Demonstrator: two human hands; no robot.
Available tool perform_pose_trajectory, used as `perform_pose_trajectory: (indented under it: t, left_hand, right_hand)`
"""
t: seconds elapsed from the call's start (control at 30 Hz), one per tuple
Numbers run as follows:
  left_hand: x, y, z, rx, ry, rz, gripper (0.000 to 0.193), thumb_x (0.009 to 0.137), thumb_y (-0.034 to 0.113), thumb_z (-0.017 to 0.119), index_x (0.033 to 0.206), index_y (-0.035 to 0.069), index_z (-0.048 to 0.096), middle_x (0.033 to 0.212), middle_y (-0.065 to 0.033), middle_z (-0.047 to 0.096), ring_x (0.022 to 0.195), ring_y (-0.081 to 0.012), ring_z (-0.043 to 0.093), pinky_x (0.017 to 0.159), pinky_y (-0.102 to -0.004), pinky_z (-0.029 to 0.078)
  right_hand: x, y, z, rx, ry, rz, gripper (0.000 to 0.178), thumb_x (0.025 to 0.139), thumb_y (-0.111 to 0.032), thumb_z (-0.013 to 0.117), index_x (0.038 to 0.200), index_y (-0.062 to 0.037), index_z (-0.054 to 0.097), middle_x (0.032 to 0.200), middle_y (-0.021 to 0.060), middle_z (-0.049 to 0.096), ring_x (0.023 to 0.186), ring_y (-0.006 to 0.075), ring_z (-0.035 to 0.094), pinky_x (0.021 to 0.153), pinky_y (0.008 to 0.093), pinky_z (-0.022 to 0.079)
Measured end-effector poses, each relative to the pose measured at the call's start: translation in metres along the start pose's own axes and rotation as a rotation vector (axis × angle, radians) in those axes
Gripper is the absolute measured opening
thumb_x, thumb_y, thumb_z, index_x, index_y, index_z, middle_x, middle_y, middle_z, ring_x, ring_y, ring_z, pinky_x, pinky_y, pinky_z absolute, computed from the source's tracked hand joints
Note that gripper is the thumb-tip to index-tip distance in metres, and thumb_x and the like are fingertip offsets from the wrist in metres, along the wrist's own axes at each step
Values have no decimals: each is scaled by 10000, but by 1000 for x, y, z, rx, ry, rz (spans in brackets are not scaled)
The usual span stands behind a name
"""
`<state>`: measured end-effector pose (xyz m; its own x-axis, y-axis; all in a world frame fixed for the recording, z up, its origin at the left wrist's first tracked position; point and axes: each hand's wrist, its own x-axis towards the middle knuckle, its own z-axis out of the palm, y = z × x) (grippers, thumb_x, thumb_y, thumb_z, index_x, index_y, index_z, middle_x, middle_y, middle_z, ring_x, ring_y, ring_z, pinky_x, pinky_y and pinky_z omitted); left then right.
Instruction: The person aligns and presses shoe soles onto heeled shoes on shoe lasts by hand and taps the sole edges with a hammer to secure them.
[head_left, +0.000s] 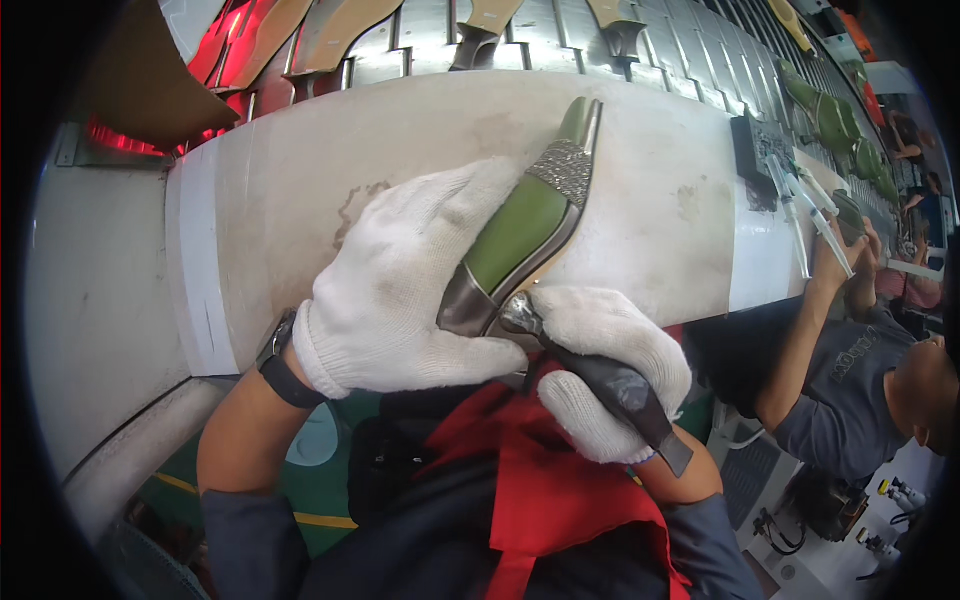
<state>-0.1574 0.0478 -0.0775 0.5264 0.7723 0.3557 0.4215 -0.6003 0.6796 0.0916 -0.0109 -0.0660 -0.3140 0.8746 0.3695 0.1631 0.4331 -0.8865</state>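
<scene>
A green pointed shoe [515,232] with dark grey trim and a glittery band lies slanted over the pale worktable, its toe pointing away from me. My left hand [400,290], in a white knit glove, is closed around the shoe's side and heel; its fingers partly hide the upper. In my right hand [615,350], also gloved, is a hammer [620,385] with a dark handle. Its metal head is close beside the shoe's heel end; whether they touch I cannot tell.
Beyond the pale worktable [290,190] runs a slatted metal conveyor [550,45] carrying several tan shoe parts [345,30]. More green shoes [835,120] stand at the far right. White syringe-like tubes [805,205] sit on the table's right end, near a co-worker's arms [820,290].
</scene>
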Motion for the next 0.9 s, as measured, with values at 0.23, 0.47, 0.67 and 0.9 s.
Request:
perform_pose_trajectory:
  t: [0.23, 0.47, 0.67, 0.9]
  left_hand:
    - [-6, -1, 4, -51, 70, 16, 1095, 629, 271, 995, 1556, -79, 529, 1442, -306, 647, 1311, -507, 651, 1137, -557, 497]
    - [-6, -6, 12, -40, 151, 55, 1101, 638, 282, 986, 1567, -75, 514, 1440, -306, 641, 1297, -494, 660, 1111, -557, 512]
    - [-7, -8, 15, -68, 179, 67, 1103, 634, 282, 979, 1566, -75, 510, 1438, -308, 639, 1294, -493, 659, 1109, -550, 514]
    - [-3, -4, 9, -22, 131, 47, 1097, 626, 257, 966, 1571, -62, 510, 1460, -300, 632, 1313, -495, 645, 1130, -565, 496]
  right_hand:
    - [1, -4, 7, -7, -61, -16, 404, 792, -1, 873, 1175, 19, 744, 1146, 223, 774, 1056, 413, 787, 926, 462, 627]
    - [28, -27, -6, -189, -309, 139, 383, 803, 24, 854, 1167, 5, 737, 1118, 209, 776, 1004, 400, 786, 873, 446, 627]
    - [22, -24, 6, -60, -245, 114, 364, 799, 38, 838, 1143, 12, 720, 1101, 210, 771, 980, 428, 781, 864, 446, 627]
    - [28, -29, 5, -196, -226, 9, 410, 783, 15, 876, 1174, -4, 753, 1121, 187, 783, 1015, 378, 795, 910, 436, 631]
